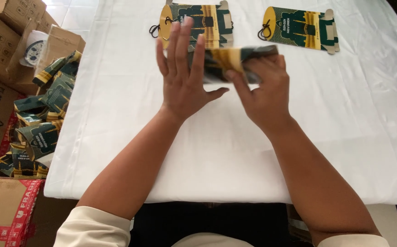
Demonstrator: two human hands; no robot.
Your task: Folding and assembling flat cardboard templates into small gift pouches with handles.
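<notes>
A green-and-gold printed cardboard box (228, 64), blurred and partly folded, lies sideways between my hands, gripped by my right hand (264, 93), my left hand's (185, 77) flat palm against its end.

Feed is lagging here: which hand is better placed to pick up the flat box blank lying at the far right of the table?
Probably the right hand: it is nearer that flat box blank. However, its fingers grip the folded box, while the left hand is open-palmed.
</notes>
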